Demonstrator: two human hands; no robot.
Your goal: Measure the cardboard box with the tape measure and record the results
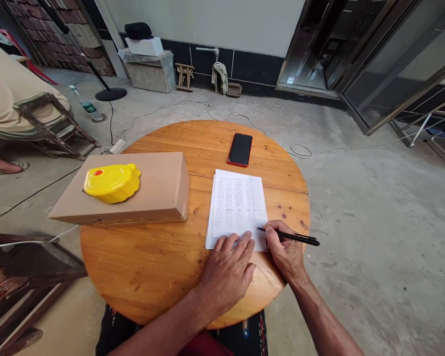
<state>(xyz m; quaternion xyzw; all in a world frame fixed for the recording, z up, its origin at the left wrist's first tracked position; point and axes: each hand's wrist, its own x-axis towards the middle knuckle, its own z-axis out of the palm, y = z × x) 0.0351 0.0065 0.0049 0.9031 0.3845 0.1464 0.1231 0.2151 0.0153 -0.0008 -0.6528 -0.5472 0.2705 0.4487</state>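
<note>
White paper sheets (239, 198), covered in columns of small handwriting, lie stacked on the round wooden table (141, 267). Flat across their lower edge rests my left hand (230, 267), its fingers stretched out on the paper. In my right hand (285, 249) is a black pen (300, 238), pinched between thumb and fingers. The pen's tip points left, at the lower right part of the writing; whether it touches the paper I cannot tell. The writing is too small to read.
Beyond the paper lies a phone (241, 149) in a red case. A cardboard box (163, 183) at the left of the table carries a yellow tape-measure-shaped object (111, 183). Cables (300, 151) run over the floor, near a water bottle (87, 105) and a wooden chair (55, 118) with a person beside it.
</note>
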